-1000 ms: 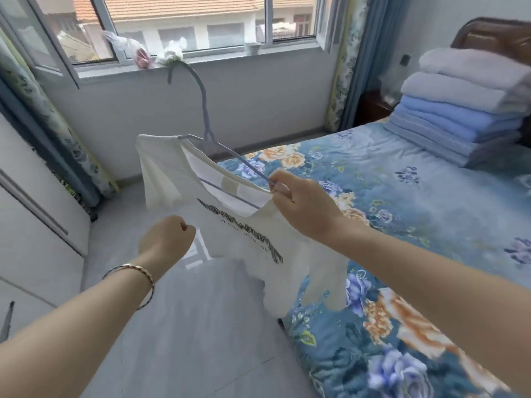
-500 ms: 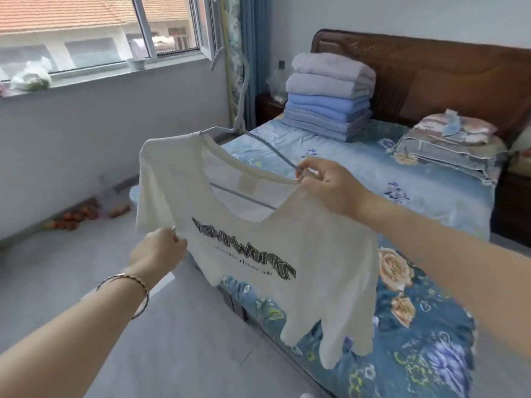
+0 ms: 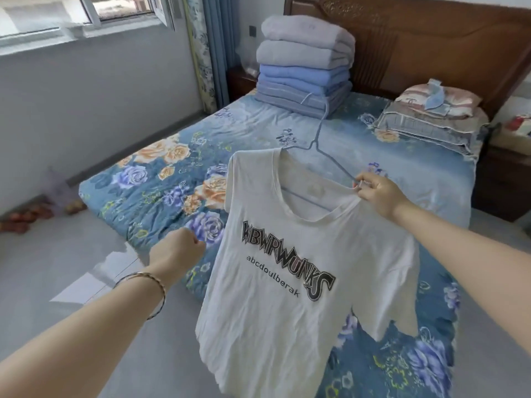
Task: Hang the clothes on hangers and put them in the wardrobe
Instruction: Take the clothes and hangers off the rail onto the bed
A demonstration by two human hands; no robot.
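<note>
Head view: observed shirt partly on hanger, held up over bed by right hand pinching collar and hanger arm together; noted left hand curled in a fist just beside shirt, apparently holding nothing. Judged shirt light, limp, liable to slip off; hanger thin, stiff. Best gripped at free shoulder seam, then hanger hook.

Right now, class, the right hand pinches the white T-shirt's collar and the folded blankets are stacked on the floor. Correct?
No: the head view shows the folded blankets stacked on the bed, not the floor. The right hand does pinch the white T-shirt at its collar.
</note>
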